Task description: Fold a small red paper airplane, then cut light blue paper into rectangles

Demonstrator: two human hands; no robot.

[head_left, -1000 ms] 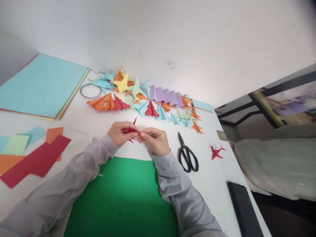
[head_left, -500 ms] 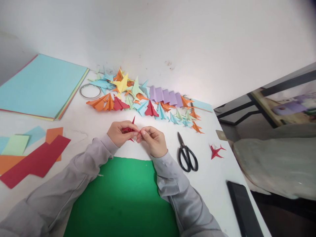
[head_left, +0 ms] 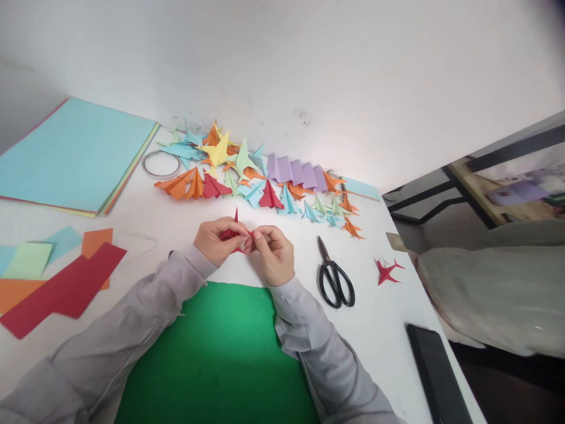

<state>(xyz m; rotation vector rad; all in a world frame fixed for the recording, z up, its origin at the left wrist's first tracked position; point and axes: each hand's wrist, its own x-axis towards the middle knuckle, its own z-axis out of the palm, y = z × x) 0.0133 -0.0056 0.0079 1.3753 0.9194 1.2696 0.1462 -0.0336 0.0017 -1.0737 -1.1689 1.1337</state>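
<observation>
Red paper (head_left: 229, 234); scissors (head_left: 326, 260) (closed) nearby

The left hand (head_left: 216, 241) and right hand (head_left: 276, 258) are pinching a red folded paper (head_left: 228, 234); black scissors (head_left: 327, 259) are lying nearby.

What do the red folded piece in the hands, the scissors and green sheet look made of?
Red folded piece: probably matte paper, given its thin, sharp points.
Scissors: dark, likely metal blades with dull sheen; black handles, perhaps plastic, given light highlights.
Green sheet: matte, without sharp glare; card, felt or foam all possible.
</observation>
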